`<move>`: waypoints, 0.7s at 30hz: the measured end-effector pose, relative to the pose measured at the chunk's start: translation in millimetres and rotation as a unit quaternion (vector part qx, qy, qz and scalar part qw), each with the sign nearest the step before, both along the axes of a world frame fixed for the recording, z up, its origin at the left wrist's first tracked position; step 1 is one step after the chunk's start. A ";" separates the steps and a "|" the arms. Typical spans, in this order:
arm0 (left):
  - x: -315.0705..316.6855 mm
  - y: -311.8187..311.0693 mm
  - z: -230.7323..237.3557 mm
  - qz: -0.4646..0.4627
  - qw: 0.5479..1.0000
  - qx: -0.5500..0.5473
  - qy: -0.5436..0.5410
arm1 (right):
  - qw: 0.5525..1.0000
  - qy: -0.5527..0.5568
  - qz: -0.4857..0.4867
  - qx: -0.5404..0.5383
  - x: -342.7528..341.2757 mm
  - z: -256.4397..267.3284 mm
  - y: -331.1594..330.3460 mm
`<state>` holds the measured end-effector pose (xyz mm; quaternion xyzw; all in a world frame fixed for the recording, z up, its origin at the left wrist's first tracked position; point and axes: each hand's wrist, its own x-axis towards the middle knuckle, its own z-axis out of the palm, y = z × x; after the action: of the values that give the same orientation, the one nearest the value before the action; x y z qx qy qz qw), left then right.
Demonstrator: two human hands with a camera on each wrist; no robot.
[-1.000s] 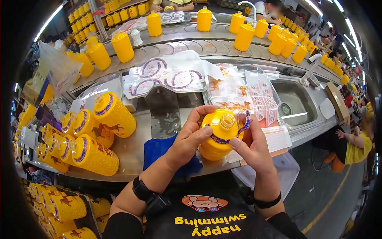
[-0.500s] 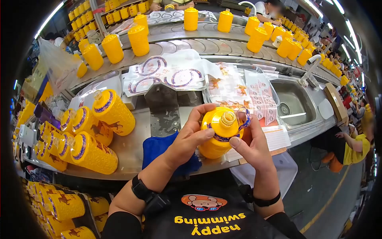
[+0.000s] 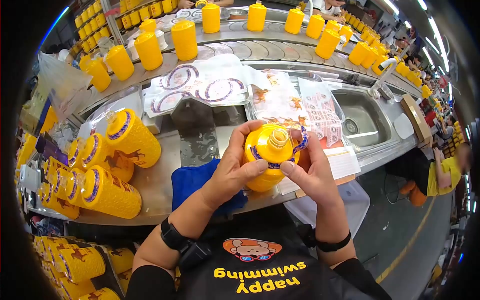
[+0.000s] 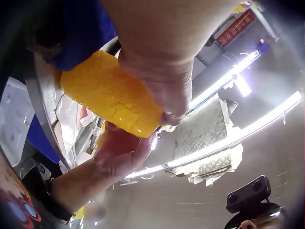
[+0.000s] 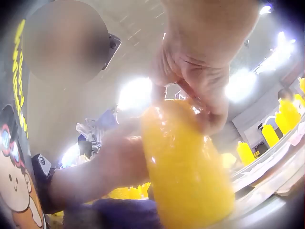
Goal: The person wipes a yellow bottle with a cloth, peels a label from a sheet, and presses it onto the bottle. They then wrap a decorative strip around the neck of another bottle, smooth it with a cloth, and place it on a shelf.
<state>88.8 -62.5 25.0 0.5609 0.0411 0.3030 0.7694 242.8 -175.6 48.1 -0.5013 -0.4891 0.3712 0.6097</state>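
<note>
Yellow bottle (image 3: 270, 154), held between both hands above the near edge of the tabletop (image 3: 155, 197); neck clear, threaded, tipped toward the head camera. Blue-and-purple patterned strip (image 3: 303, 136) runs along the front of its shoulder, level with the thumbs; one end stands up in a loop beside the right fingers. Whether those fingers pinch the loop: cannot tell.

Left hand (image 3: 235, 167): fingers curled round the bottle's left side, thumb laid on the shoulder at the strip. Right hand (image 3: 312, 172): gripping the right side, thumb pressed on the strip just across from the left thumb. Left wrist view: mostly textured yellow body, between the hands.

Just left of the left fingers, blue cloth (image 3: 192, 185), crumpled. Farther left, a cluster of banded bottles (image 3: 132, 137), yellow, clear-necked, some with a brown horse.

Beyond the fingertips, close: sheet of horse prints (image 3: 280, 102). Beyond the left fingers, farther: sheet of curved strips (image 3: 172, 85). Right of the right fingers: paper stack (image 3: 342, 162), then metal sink (image 3: 365, 120). Farthest ahead of both hands, conveyor (image 3: 235, 50) carrying a spaced row of yellow bottles (image 3: 256, 17).
</note>
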 end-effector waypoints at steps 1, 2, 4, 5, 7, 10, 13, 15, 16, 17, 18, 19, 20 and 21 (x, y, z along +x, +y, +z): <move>-0.1 -0.1 0.1 0.001 1.000 0.001 0.001 | 1.000 0.002 -0.001 0.004 -0.2 0.2 0.2; -0.2 -0.2 0.4 0.001 1.000 0.003 0.002 | 1.000 0.004 -0.002 0.007 -0.6 0.3 0.7; -0.4 -0.2 0.3 -0.005 1.000 -0.006 0.000 | 1.000 0.008 0.001 0.012 0.1 -1.5 0.8; -0.6 0.1 -0.2 -0.011 1.000 -0.015 -0.003 | 1.000 0.008 0.007 0.015 1.8 -4.3 0.4; -1.2 2.5 -1.6 -0.015 0.999 -0.031 -0.009 | 1.000 0.006 0.009 0.017 2.1 -5.2 0.7; -1.5 3.5 -2.9 -0.009 0.998 -0.057 -0.008 | 1.000 0.001 -0.002 0.008 -0.1 -5.0 0.3; -0.2 1.0 -1.5 0.004 0.997 -0.079 -0.004 | 1.000 0.003 -0.006 0.005 0.1 -4.6 0.4; -0.4 2.4 -2.7 -0.002 0.995 -0.097 -0.008 | 1.000 0.009 -0.004 0.009 -0.6 -4.2 0.7; -0.5 3.0 -3.0 -0.005 0.994 -0.106 -0.010 | 1.000 0.010 -0.002 0.011 -0.6 -4.3 1.0; -0.6 3.2 -2.8 -0.004 0.994 -0.105 -0.009 | 1.000 0.012 0.000 0.012 -0.4 -4.5 1.0; -0.4 3.1 -2.6 -0.003 0.994 -0.105 -0.007 | 1.000 0.014 0.001 0.014 -0.1 -4.9 1.0; -0.3 3.0 -2.5 -0.002 0.994 -0.105 -0.006 | 1.000 0.015 0.002 0.018 0.2 -5.6 0.9; -0.3 3.0 -2.4 -0.002 0.994 -0.106 -0.009 | 1.000 0.016 0.003 0.022 0.6 -6.5 1.0; -0.1 3.0 -2.4 -0.003 0.994 -0.108 -0.011 | 1.000 0.018 0.004 0.025 0.8 -7.1 1.0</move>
<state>88.7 -59.5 22.5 0.4709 0.0632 0.3009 0.8269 243.6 -174.5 41.0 -0.4772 -0.4893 0.3701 0.6292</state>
